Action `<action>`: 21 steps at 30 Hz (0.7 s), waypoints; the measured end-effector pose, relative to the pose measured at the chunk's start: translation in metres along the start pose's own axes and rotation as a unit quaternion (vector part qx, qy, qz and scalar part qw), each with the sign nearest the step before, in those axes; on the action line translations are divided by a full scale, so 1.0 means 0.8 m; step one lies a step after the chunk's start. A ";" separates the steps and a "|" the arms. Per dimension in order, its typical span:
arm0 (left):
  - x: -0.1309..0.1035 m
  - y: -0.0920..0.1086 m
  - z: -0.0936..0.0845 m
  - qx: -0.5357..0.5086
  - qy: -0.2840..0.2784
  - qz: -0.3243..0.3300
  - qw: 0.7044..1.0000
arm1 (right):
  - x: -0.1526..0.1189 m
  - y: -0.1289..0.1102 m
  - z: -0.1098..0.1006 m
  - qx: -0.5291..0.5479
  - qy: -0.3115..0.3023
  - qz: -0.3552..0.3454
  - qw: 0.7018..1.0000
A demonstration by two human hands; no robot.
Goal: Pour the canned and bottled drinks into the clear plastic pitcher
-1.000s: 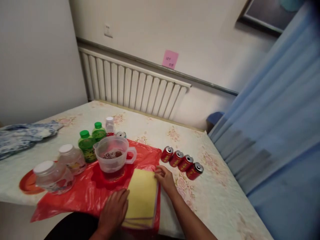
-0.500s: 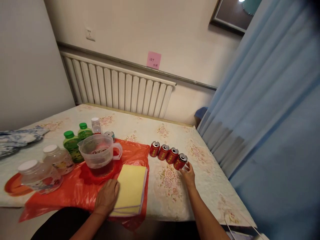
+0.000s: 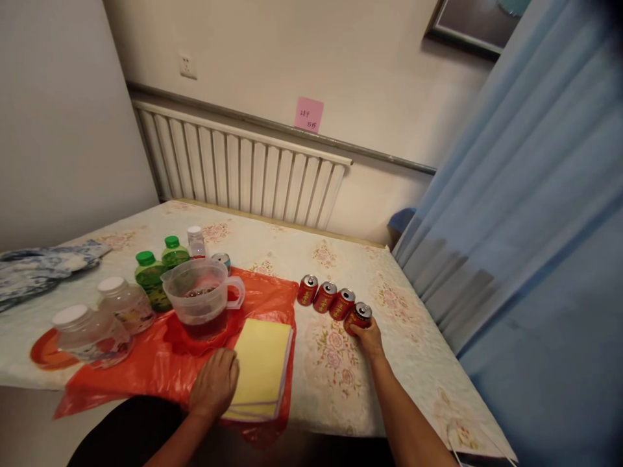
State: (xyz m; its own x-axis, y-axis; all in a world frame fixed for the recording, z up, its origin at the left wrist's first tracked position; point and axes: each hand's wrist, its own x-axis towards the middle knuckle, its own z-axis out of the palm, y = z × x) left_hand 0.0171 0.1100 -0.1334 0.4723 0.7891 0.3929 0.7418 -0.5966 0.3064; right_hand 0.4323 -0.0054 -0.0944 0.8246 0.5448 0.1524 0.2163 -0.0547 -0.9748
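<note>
Several red drink cans stand upright in a slanting row, their silver tops showing opened mouths. At the row's near right end, my right hand [image 3: 370, 337] has its fingers wrapped round the last can [image 3: 354, 318]. The can beside it [image 3: 342, 305] is not held. My left hand [image 3: 215, 383] lies curled in a loose fist by the left edge of a yellow-covered book [image 3: 263, 363], with nothing visible in it. Just beyond that hand a clear plastic measuring jug [image 3: 195, 305] holds dark liquid, a handle on its right side.
A red plastic sheet [image 3: 146, 370] lies under the jug and book. To the left stand white-lidded jars [image 3: 95, 340], green-capped bottles [image 3: 152, 282], a small clear bottle [image 3: 196, 243] and crumpled blue-white cloth [image 3: 48, 266]. A blue curtain [image 3: 511, 227] hangs along the right side.
My right hand has closed further round the end can, its thumb now across the front. The whole view has shifted slightly, and my left hand stays beside the book.
</note>
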 end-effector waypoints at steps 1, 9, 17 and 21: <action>0.000 0.000 0.000 -0.001 0.001 0.000 1.000 | -0.006 -0.001 0.001 -0.008 0.005 -0.001 1.000; -0.002 0.003 -0.003 0.016 -0.008 -0.004 1.000 | -0.065 -0.043 0.040 -0.090 -0.035 -0.081 0.992; -0.007 0.012 -0.012 0.024 -0.017 -0.031 0.999 | -0.073 -0.150 0.131 -0.123 -0.130 -0.257 0.950; -0.010 0.013 -0.011 0.018 -0.010 -0.040 0.999 | -0.070 -0.208 0.182 -0.143 -0.174 -0.369 0.902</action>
State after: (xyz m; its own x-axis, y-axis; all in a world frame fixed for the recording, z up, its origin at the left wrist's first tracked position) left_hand 0.0168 0.0964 -0.1260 0.4206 0.8366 0.3509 0.7936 -0.5267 0.3045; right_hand 0.2740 0.0951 0.0352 0.1977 0.7482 0.6333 0.8055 0.2442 -0.5399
